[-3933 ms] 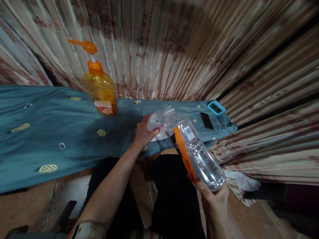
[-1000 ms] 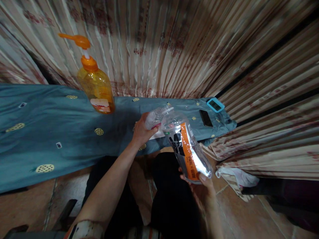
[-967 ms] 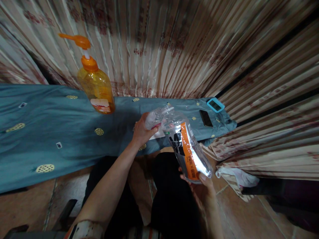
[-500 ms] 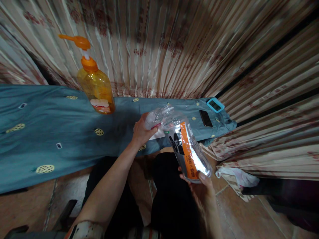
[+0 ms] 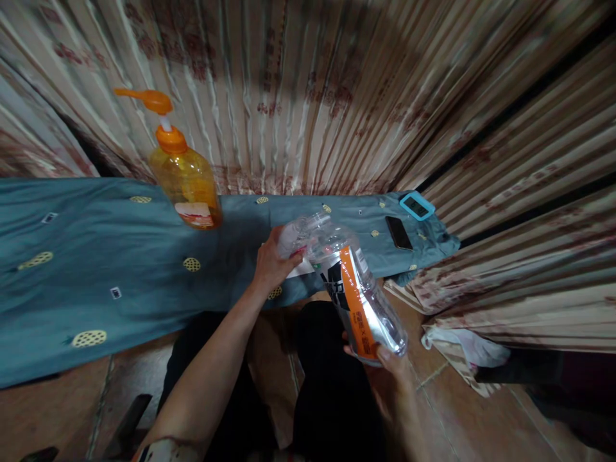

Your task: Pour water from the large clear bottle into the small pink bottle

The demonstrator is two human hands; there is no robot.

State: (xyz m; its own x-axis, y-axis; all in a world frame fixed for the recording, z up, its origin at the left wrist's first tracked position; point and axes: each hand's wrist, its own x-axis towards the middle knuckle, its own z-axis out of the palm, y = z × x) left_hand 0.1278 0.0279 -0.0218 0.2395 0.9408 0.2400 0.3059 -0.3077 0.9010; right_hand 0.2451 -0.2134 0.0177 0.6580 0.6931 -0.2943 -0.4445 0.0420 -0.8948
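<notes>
My right hand (image 5: pixel 385 362) is closed around the base of a large clear plastic bottle (image 5: pixel 359 301) with a silver, black and orange label. The bottle is tilted, its neck pointing up and left. In my left hand (image 5: pixel 272 260) is a smaller clear bottle (image 5: pixel 292 236), gripped between fingers and thumb and tipped toward the right. The mouths of the two bottles lie close together; whether they touch I cannot tell. A white piece (image 5: pixel 301 267) of paper or card shows below them on the cloth.
An orange pump bottle (image 5: pixel 187 183) stands at the left on the teal pineapple-print cloth (image 5: pixel 154 269). Toward the right end lie a dark phone (image 5: pixel 398 232) and a blue-framed digital clock (image 5: pixel 416 206). Pleated curtains (image 5: pixel 298 96) hang behind, and a white bag (image 5: pixel 476 346) sits lower right.
The whole view has shifted, so things appear slightly lower. Both bottles stay in my hands in nearly the same pose, with the large one's neck slightly farther left.
</notes>
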